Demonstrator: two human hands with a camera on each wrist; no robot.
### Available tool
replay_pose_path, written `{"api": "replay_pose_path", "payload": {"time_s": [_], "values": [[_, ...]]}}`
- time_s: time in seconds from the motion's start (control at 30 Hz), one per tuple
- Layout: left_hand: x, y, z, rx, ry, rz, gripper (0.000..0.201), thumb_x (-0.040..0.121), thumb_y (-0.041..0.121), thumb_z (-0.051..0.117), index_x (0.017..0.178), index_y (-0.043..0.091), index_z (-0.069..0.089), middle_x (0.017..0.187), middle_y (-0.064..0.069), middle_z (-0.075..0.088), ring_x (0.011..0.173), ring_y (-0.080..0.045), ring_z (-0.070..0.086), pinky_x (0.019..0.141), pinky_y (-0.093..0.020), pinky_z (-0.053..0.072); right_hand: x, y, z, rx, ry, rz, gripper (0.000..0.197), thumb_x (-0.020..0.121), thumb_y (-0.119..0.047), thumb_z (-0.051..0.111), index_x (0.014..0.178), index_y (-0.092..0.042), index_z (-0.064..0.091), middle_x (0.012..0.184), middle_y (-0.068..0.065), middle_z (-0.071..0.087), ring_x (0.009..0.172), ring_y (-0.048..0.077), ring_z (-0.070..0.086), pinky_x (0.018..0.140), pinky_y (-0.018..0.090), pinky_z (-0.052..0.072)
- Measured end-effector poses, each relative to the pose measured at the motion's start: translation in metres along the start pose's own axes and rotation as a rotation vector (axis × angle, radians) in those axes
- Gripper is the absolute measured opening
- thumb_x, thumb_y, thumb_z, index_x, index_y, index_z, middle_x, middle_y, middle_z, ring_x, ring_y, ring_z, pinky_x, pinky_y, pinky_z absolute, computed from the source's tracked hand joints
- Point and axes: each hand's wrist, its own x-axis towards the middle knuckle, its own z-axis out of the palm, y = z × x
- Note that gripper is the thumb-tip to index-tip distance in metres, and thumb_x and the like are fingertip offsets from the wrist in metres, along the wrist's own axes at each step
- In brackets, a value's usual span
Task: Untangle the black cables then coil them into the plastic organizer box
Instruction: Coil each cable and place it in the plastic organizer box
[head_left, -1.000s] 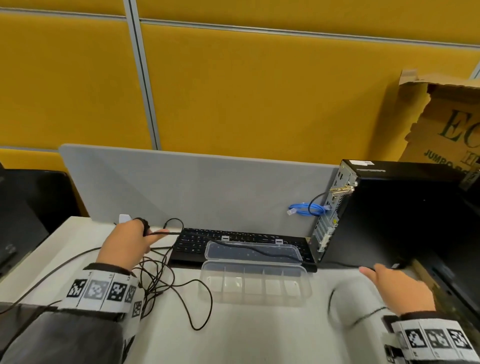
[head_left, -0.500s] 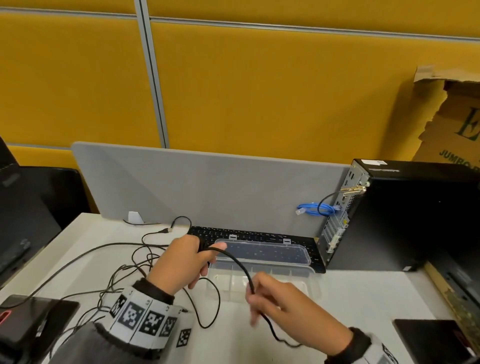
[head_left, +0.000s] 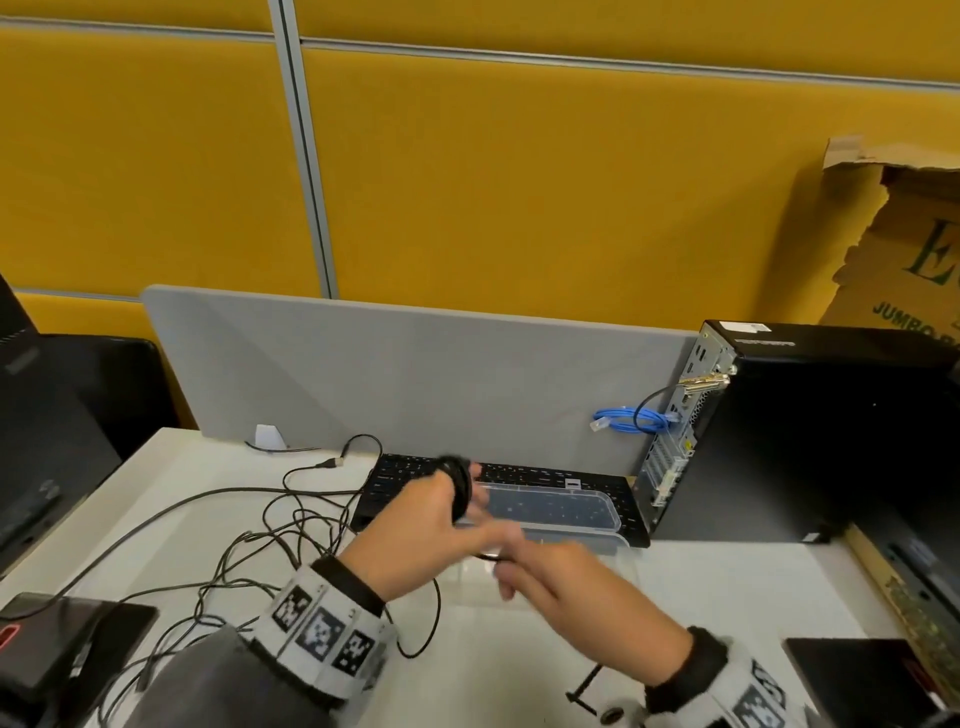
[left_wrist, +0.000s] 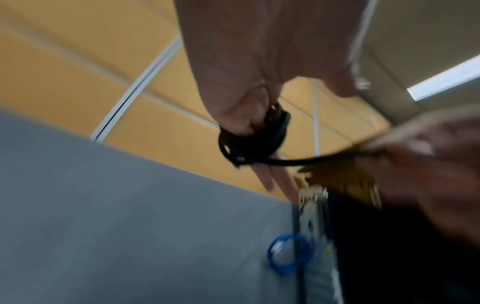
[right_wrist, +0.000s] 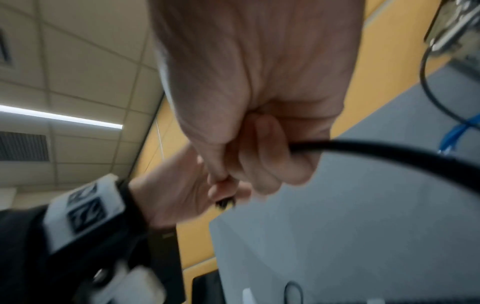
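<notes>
My left hand (head_left: 441, 512) is raised over the desk with several turns of a black cable (head_left: 460, 488) wound round its fingers. The left wrist view shows that black coil (left_wrist: 253, 139) round the fingers, one strand running right to my right hand (left_wrist: 405, 152). My right hand (head_left: 524, 566) pinches that strand close below the left hand; in the right wrist view its fingers (right_wrist: 262, 162) curl round the thick black cable (right_wrist: 376, 152). The clear plastic organizer box (head_left: 582, 545) lies open right behind both hands. A tangle of black cables (head_left: 280, 540) sprawls on the white desk at the left.
A black keyboard (head_left: 545, 478) lies behind the box against a grey divider (head_left: 415, 379). A black computer tower (head_left: 810, 431) with a blue cable (head_left: 631, 421) stands at the right. Dark devices sit at the desk's near left (head_left: 57, 639) and near right (head_left: 862, 675) corners.
Both hands came together from far apart over the box. The left hand now has the cable wound round its fingers in a coil; the right hand shifted closer beneath it, still holding the strand.
</notes>
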Motion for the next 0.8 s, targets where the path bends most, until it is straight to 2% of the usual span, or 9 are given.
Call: {"api": "replay_pose_path", "payload": {"time_s": [0.1, 0.17, 0.23, 0.3, 0.37, 0.43, 0.57, 0.73, 0.8], "values": [[-0.006, -0.005, 0.008, 0.075, -0.405, -0.051, 0.047, 0.077, 0.054, 0.064, 0.099, 0.013, 0.059, 0.077, -0.002, 0.072, 0.065, 0.0, 0.064, 0.078, -0.02, 0.049, -0.001, 0.011, -0.017, -0.117, 0.232, 0.001, 0.037, 0.083, -0.062, 0.027, 0.084, -0.036, 0.053, 0.072, -0.021, 0.057, 0.073, 0.002, 0.056, 0.068, 0.025, 0.046], [-0.009, -0.002, 0.005, -0.256, -0.576, -0.023, 0.03, 0.092, 0.038, 0.052, 0.085, 0.01, 0.062, 0.057, -0.002, 0.064, 0.043, -0.004, 0.056, 0.066, -0.019, 0.048, 0.001, 0.015, -0.021, -0.128, 0.331, -0.026, 0.04, 0.081, -0.065, 0.026, 0.085, -0.036, 0.053, 0.069, -0.023, 0.055, 0.074, 0.002, 0.056, 0.066, 0.027, 0.047], [-0.011, 0.001, 0.0, -0.61, -0.599, -0.008, 0.034, 0.094, 0.029, 0.041, 0.079, 0.009, 0.064, 0.045, 0.004, 0.058, 0.032, -0.005, 0.046, 0.055, -0.018, 0.041, 0.005, 0.016, -0.019, -0.098, 0.307, -0.035, 0.042, 0.085, -0.066, 0.024, 0.082, -0.033, 0.049, 0.07, -0.015, 0.056, 0.073, 0.006, 0.055, 0.068, 0.034, 0.049], [-0.011, 0.007, 0.001, -0.895, -0.501, 0.009, 0.037, 0.088, 0.026, 0.039, 0.078, 0.004, 0.067, 0.042, -0.001, 0.058, 0.031, -0.007, 0.045, 0.051, -0.018, 0.039, 0.006, 0.016, -0.013, 0.112, 0.184, -0.03, 0.045, 0.088, -0.066, 0.022, 0.089, -0.032, 0.051, 0.079, -0.007, 0.061, 0.076, 0.01, 0.058, 0.075, 0.04, 0.049], [-0.008, 0.015, 0.005, -1.205, -0.289, -0.019, 0.034, 0.079, 0.025, 0.05, 0.075, -0.001, 0.071, 0.048, -0.01, 0.061, 0.036, -0.012, 0.051, 0.048, -0.018, 0.044, 0.007, 0.012, -0.004, 0.235, 0.043, 0.009, 0.045, 0.09, -0.062, 0.022, 0.109, -0.032, 0.05, 0.087, -0.009, 0.061, 0.081, 0.004, 0.058, 0.079, 0.032, 0.048], [0.0, 0.015, 0.004, -1.43, -0.018, -0.018, 0.035, 0.081, 0.02, 0.046, 0.079, -0.001, 0.073, 0.061, -0.012, 0.067, 0.044, -0.011, 0.059, 0.049, -0.017, 0.05, 0.004, 0.005, 0.006, 0.146, -0.089, 0.048, 0.027, 0.096, -0.05, 0.025, 0.094, -0.033, 0.046, 0.076, -0.013, 0.051, 0.069, -0.001, 0.049, 0.073, 0.027, 0.044], [0.009, -0.001, -0.007, -1.435, 0.319, -0.01, 0.039, 0.098, 0.021, 0.03, 0.096, -0.001, 0.062, 0.055, -0.003, 0.058, 0.043, -0.007, 0.051, 0.046, -0.016, 0.047, -0.006, 0.014, 0.002, 0.12, -0.161, 0.157, 0.03, 0.1, -0.04, 0.03, 0.072, -0.031, 0.036, 0.066, -0.011, 0.044, 0.059, 0.003, 0.039, 0.061, 0.019, 0.034], [0.005, -0.021, -0.038, -1.395, 0.572, -0.002, 0.046, 0.099, 0.03, 0.031, 0.067, 0.014, 0.06, 0.042, 0.005, 0.038, 0.03, -0.006, 0.029, 0.036, -0.013, 0.034, -0.038, 0.068, -0.023, 0.042, -0.168, 0.394, 0.034, 0.098, -0.042, 0.033, 0.071, -0.024, 0.041, 0.051, -0.008, 0.053, 0.051, 0.002, 0.045, 0.069, 0.022, 0.043], [0.002, -0.024, -0.055, -1.357, 0.642, 0.014, 0.043, 0.099, 0.031, 0.03, 0.065, 0.016, 0.052, 0.038, 0.005, 0.035, 0.028, -0.007, 0.027, 0.036, -0.013, 0.034, -0.055, 0.091, -0.03, -0.017, -0.181, 0.525, 0.034, 0.098, -0.042, 0.032, 0.073, -0.023, 0.043, 0.055, -0.006, 0.055, 0.047, 0.0, 0.047, 0.061, 0.016, 0.042]]}}
